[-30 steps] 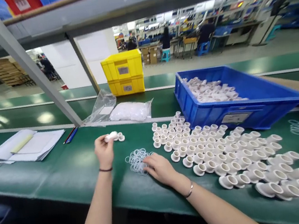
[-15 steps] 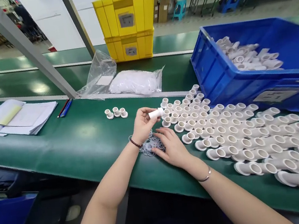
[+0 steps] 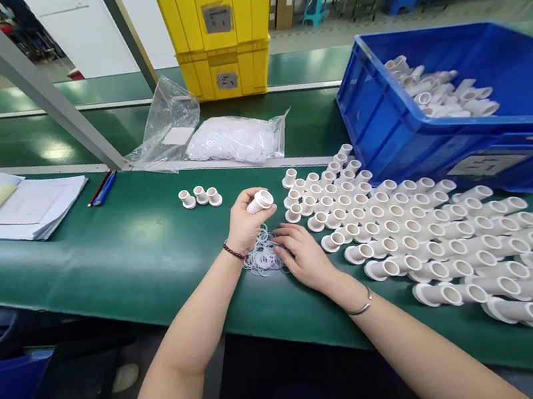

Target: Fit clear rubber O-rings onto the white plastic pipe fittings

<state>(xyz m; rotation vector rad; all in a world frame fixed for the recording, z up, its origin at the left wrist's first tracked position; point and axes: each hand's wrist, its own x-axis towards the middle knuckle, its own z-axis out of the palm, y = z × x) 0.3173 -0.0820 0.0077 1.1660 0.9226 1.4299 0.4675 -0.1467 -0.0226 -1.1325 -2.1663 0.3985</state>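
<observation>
My left hand (image 3: 244,220) is closed round a white flanged plastic tube (image 3: 261,202), its round end tilted up toward me and to the right. Below it lies a loose pile of thin, pale grey rings (image 3: 262,259). My right hand (image 3: 306,257) is at the right side of this pile, thumb and fingertips pinched together at a ring on its edge. Many like tubes (image 3: 387,229) stand flange down in close rows to the right. Set apart on the left is a small group of three short white tubes (image 3: 200,196).
A blue bin (image 3: 461,148) with more white tubes stands at the back right. Behind the hands lie a clear bag of white parts (image 3: 237,140) and stacked yellow crates (image 3: 220,31). Papers (image 3: 30,210), pens (image 3: 103,189) and a slanted metal post (image 3: 36,87) are leftward.
My left hand has turned the tube, so its end now faces up toward me, and drawn it back from the standing rows. My right fingers have drawn together at the edge of the ring pile.
</observation>
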